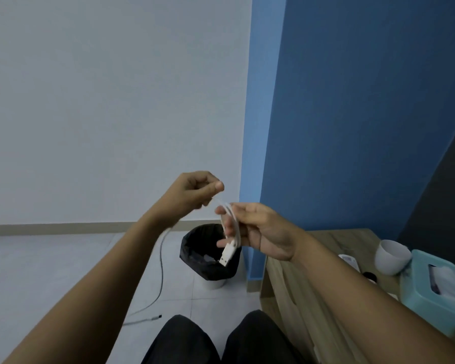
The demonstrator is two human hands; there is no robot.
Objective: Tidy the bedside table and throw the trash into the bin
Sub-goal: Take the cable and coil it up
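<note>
Holding white cable point(231, 224), both hands point(195, 190) point(263, 229) above bin point(195, 258).

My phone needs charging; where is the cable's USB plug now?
Head view, centre: the USB plug dangles below the right hand, which holds the white cable, in front of the bin.

Head-worn view, forward and down

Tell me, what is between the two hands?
A short stretch of white cable runs from the left hand to the right hand, in the head view.
</note>
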